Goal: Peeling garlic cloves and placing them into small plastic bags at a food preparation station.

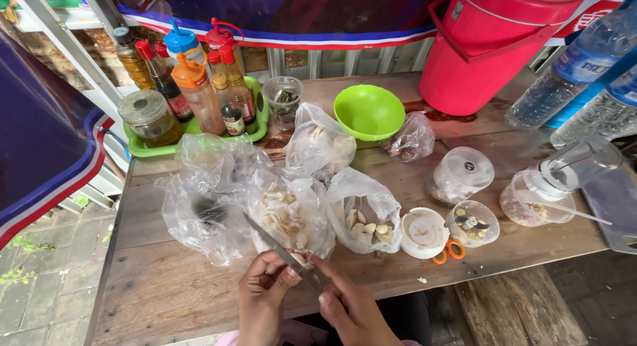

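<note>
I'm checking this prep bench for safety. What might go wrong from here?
1. The knife blade runs right along the left hand fingers that pinch the garlic clove; a slip might cut them.
2. The right hand works at the wooden table front edge, so peel or the clove may drop off.
3. The open plastic bag of cloves sits close and could be snagged.

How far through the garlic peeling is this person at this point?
Partly through, by the look of it. Done: one clear bag holds papery skins and another bag holds pale peeled cloves. In hand: the left hand pinches a clove while the right hand works a knife against it. Left: I cannot tell how many unpeeled cloves remain; a knotted bag behind may hold more.
</note>
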